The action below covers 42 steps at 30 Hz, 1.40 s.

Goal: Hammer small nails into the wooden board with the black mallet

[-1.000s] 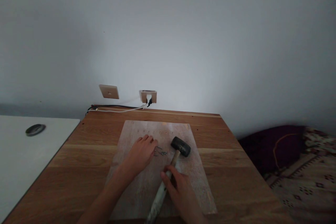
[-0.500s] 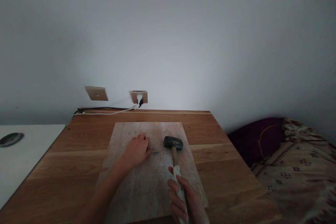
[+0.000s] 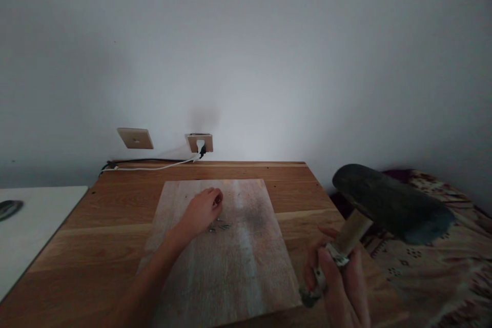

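My right hand [image 3: 338, 279] is wrapped round the pale handle of a mallet [image 3: 392, 204]. Its black head is raised to the right of the board, large and close to the camera. My left hand [image 3: 203, 210] is over the upper part of a worn wooden board [image 3: 230, 277], fingers curled together. What those fingers hold, if anything, I cannot make out. Just below them lie several small metal nails [image 3: 223, 226], perhaps screws. A row of small dark dots runs along the board's upper part, partly hidden by my left hand.
The board lies on a wooden tabletop [image 3: 96, 246] against a wall. A socket [image 3: 207, 142] with plugs and cables [image 3: 165, 167] sits at the back. A white surface [image 3: 42, 236] adjoins on the left; patterned fabric [image 3: 434, 271] is on the right.
My right hand has lifted the mallet off the board, up and to the right, nearer the camera. My left hand has shifted slightly, its fingers now more curled, and more of the nails show.
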### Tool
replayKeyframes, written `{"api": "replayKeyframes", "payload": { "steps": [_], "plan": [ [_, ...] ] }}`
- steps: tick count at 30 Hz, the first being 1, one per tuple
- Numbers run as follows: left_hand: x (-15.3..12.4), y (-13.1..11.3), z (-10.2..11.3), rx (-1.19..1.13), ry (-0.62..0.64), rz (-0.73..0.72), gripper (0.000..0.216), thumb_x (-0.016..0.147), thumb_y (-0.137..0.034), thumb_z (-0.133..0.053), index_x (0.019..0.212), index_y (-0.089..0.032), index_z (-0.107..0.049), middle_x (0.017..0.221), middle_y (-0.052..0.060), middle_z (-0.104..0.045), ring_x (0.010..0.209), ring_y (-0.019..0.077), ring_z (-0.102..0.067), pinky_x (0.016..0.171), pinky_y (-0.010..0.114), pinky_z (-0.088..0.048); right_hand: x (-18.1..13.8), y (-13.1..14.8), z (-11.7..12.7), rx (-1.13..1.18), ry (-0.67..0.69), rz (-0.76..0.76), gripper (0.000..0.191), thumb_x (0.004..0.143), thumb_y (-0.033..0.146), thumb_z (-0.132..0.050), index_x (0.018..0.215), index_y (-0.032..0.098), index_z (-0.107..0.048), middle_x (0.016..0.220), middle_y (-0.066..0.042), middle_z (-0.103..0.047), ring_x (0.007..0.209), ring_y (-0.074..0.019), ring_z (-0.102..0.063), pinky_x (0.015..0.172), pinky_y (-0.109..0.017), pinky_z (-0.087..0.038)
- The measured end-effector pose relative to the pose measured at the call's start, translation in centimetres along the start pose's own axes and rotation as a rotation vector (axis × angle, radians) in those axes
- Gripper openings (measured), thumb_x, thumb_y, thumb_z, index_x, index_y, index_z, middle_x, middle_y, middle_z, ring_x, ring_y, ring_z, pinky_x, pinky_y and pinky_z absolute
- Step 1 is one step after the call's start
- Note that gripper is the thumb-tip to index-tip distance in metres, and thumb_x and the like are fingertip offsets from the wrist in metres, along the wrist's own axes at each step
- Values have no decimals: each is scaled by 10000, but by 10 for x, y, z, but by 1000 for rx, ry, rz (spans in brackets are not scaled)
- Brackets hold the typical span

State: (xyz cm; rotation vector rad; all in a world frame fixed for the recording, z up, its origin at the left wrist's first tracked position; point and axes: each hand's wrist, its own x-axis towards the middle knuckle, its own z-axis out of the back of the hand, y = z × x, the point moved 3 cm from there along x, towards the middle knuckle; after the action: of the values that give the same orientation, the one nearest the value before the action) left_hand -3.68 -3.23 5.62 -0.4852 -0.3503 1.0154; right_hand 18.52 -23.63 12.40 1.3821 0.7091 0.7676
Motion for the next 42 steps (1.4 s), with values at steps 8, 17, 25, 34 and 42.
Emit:
{"api": "replayKeyframes", "payload": {
  "steps": [8, 17, 25, 34, 42],
  "plan": [
    [39, -10, -29, -374, 18, -160, 183, 863, -115, -594, 937, -176, -751, 960, 63, -717, 833, 160, -670, 799, 280, -530, 24, -75, -12, -483, 293, -120, 536, 923, 720, -458, 1044, 226, -629, 571, 29, -578, 482, -188, -596, 475, -266, -453],
    [75, -25, -54, -321, 51, -219, 243, 805, -39, -600, 988, -157, -707, 901, 55, -737, 826, 182, -666, 828, 295, -502, 28, -108, 1, -583, 352, -137, 544, 965, 634, -471, 1242, 204, -654, 900, -89, -783, 864, -282, -755, 678, -309, -539],
    [84, -25, -71, -266, 53, -278, 244, 805, -48, -579, 963, -176, -715, 944, 64, -744, 897, 211, -672, 868, 322, -496, 32, -111, 1, -612, 312, -151, 589, 946, 632, -490, 1284, 174, -643, 986, -111, -782, 965, -289, -741, 794, -339, -551],
    [83, -23, -71, -319, 41, -244, 189, 813, -77, -632, 952, -164, -727, 960, 68, -734, 848, 180, -674, 823, 292, -507, 42, -96, -6, -563, 370, -119, 559, 937, 664, -465, 1077, 180, -707, 721, -43, -711, 741, -249, -715, 608, -285, -513],
    [85, -23, -74, -454, 63, -224, 400, 794, -53, -624, 1178, -163, -654, 910, 40, -742, 838, 183, -685, 808, 293, -514, 57, -76, -31, -510, 370, -67, 568, 975, 648, -423, 1172, 172, -664, 535, 39, -557, 469, -173, -564, 466, -246, -414]
  ]
}}
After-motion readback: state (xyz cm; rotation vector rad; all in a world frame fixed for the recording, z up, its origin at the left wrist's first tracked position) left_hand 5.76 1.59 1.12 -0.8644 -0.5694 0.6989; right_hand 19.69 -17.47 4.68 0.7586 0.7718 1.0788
